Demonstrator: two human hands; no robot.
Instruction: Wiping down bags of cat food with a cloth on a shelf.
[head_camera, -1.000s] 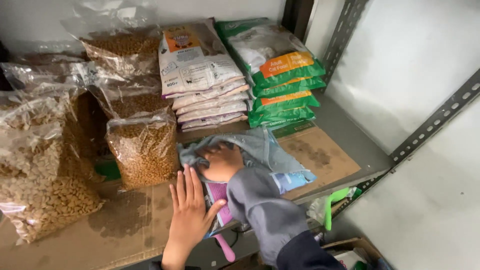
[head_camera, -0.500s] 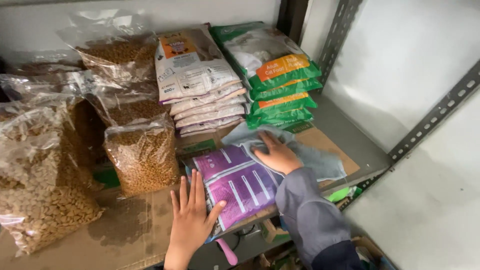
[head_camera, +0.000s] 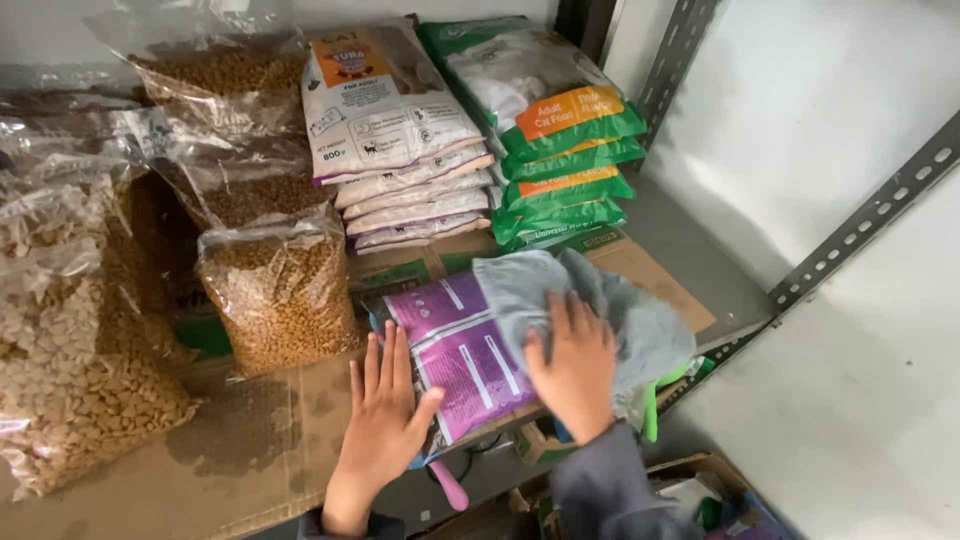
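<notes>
Head view shows your left hand (head_camera: 383, 425) flat on the near left edge of the purple pet-food bag (head_camera: 462, 350), fingers (head_camera: 375, 365) straight and slightly spread, gripping nothing. Your right hand (head_camera: 573, 365) presses palm down on the grey cloth (head_camera: 600, 305) draped over the bag's right half, fingers apart and open. The bag lies flat at the front of the shelf, on brown cardboard (head_camera: 250, 440). Just left of it stands a clear bag of brown kibble (head_camera: 280, 300), with a larger clear bag of paler kibble (head_camera: 70, 340) beyond. Behind lie a white stack of bags (head_camera: 400, 140) and a green stack (head_camera: 560, 150), side by side.
</notes>
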